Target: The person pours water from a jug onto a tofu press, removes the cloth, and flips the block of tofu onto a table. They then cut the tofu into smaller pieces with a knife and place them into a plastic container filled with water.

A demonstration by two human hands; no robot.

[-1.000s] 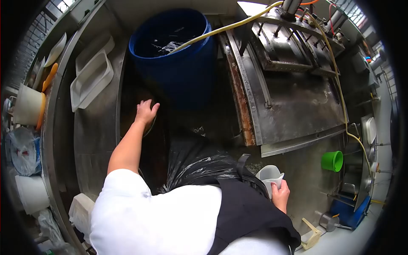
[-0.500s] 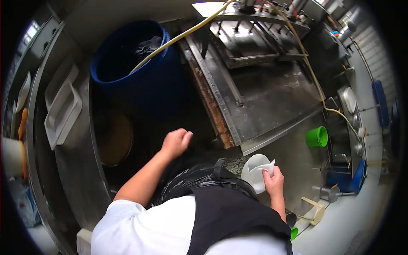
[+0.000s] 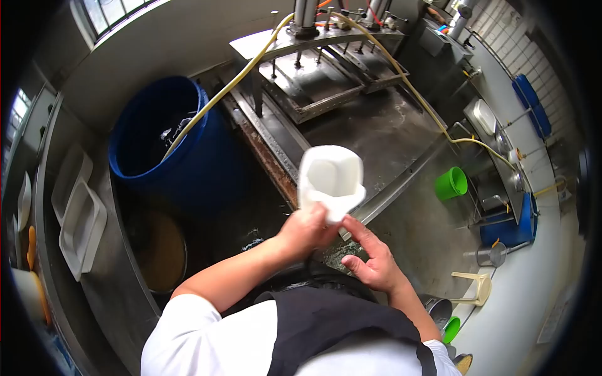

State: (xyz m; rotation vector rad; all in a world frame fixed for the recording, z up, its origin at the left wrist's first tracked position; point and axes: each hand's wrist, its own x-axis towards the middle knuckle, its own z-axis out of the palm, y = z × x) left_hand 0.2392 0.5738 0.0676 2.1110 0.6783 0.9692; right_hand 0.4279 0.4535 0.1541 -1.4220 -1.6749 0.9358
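The white jug point(image 3: 332, 172) is held in the air above the near left corner of the steel worktop point(image 3: 382, 138), mouth tilted up toward the camera, with its pale inner wall visible. The left hand point(image 3: 306, 232) is closed on the near end of the jug, fingers bent and thumb side against the plastic. The right hand point(image 3: 376, 266) is partly open, with a wide gap between thumb and forefinger; its fingertips are at the near end of the jug, beside the left hand, and whether they touch the jug cannot be told. The blue barrel point(image 3: 194, 178) stands beyond the left edge of the worktop; it holds dark contents with bright reflections, and the end of the yellow hose point(image 3: 241, 74) enters its open top. The round vessel point(image 3: 157, 254) sits in shadow nearer the person; whether its tan surface is contents or a cover cannot be told. Two white trays point(image 3: 80, 229) overlap along the left edge of the steel counter point(image 3: 122, 269). The green container point(image 3: 446, 183) lies beyond the right part of the worktop's near edge, opening facing right.
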